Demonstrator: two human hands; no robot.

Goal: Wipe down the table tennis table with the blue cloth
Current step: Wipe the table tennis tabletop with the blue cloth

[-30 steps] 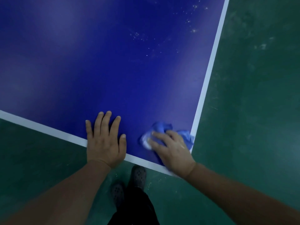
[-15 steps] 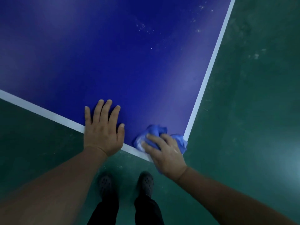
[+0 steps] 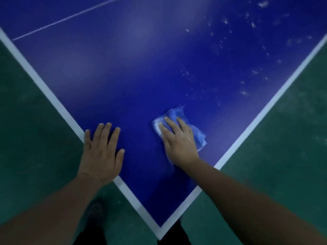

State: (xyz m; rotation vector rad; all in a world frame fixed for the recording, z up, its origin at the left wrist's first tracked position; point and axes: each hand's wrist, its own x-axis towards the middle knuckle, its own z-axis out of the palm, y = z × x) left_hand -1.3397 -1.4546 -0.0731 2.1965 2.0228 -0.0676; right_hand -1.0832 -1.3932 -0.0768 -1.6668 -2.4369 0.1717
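The dark blue table tennis table (image 3: 134, 71) fills the view, its white-edged corner pointing toward me at the bottom. A crumpled blue cloth (image 3: 177, 114) lies on the surface a little in from the corner. My right hand (image 3: 178, 142) presses flat on the cloth with straight fingers, covering most of it. My left hand (image 3: 101, 152) rests flat on the table by the left white edge line, fingers spread, holding nothing. White specks and smears (image 3: 247, 50) dot the surface beyond the cloth, toward the upper right.
Green floor (image 3: 283, 165) surrounds the corner on both sides. A thin white centre line (image 3: 67, 16) crosses the table at the upper left. One of my dark shoes (image 3: 95, 211) shows below the left edge.
My right hand has slid the cloth from the very corner up and inward onto the table. The view has turned, so the corner now points straight at me. My left hand stays flat.
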